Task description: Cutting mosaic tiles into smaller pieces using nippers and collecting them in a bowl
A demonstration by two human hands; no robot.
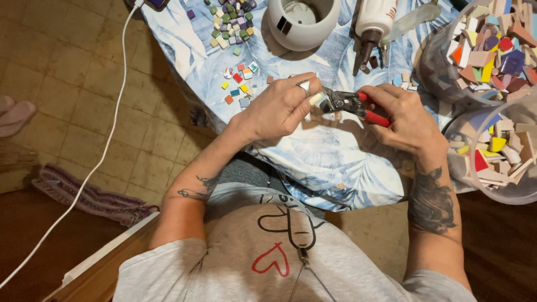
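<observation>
Tile piece: a small pale tile piece was pinched between the fingertips of the left hand and set at the jaws of the nippers, above the blue leaf-patterned tablecloth.
Nippers: red-handled tile nippers were held level, the dark metal head pointed toward the left hand, the jaws closed in on the tile piece.
Right hand: the right hand was wrapped tight around the red handles, fingers clamped together on them.
Left hand: the left hand was closed on the tile piece, thumb and forefinger pressed together; a ring was seen on one finger.
Tablecloth: the tablecloth was draped over the table edge, hanging down toward the lap.
Loose tiles: a small scatter of coloured square tiles was laid just beyond the left hand; a denser heap of green, purple and cream tiles was seen farther up.
White pot: a round white pot was stood past the hands, two dark squares stuck on its side.
Glue bottle: a white bottle with a brown nozzle was laid on the cloth near the pot.
Clear containers: two clear containers filled with broken coloured tile were placed beside the right hand.
Cable: a white cable was trailed across the tiled floor.
</observation>
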